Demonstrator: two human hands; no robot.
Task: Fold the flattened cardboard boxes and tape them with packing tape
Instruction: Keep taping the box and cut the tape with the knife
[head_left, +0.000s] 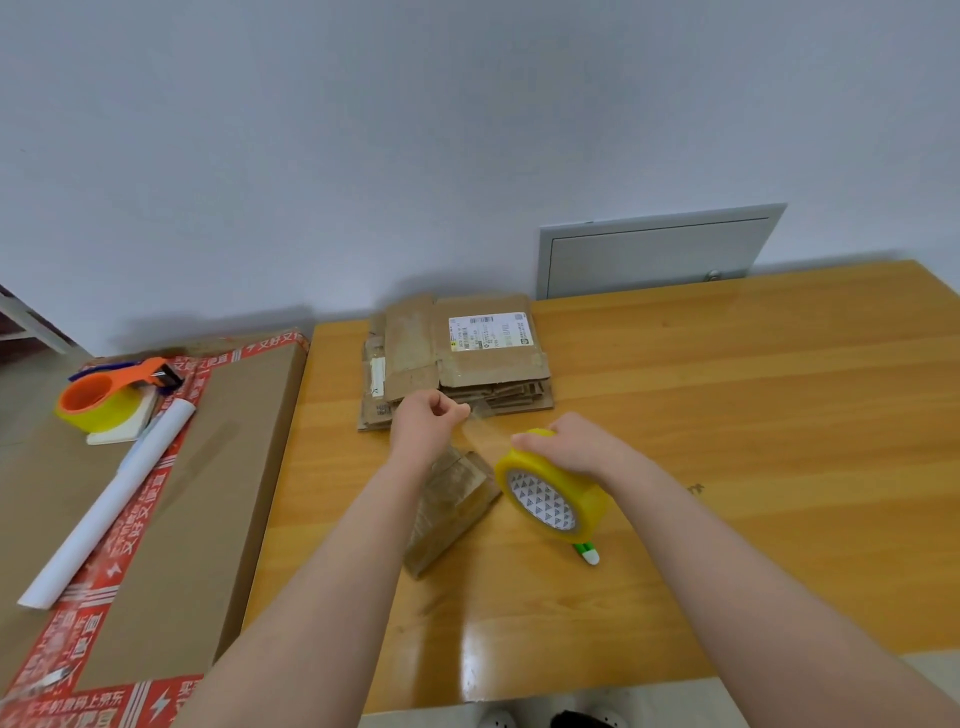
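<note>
hands: my left hand (423, 426) and right hand (569, 449) are bare | forearms (332, 551): bare right to the frame edge | feet: my pale shoe toes (498, 719), perforated

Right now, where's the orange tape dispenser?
Head view, far left: the dispenser sits on a white pad atop the big box, beside the white tube, left of the table.

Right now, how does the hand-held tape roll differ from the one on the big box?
The held roll is bare; the dispenser roll sits in an orange dispenser. The right hand grips the held roll, the left hand pinches its strip; the dispenser roll lies untouched. Both look yellow.
</note>
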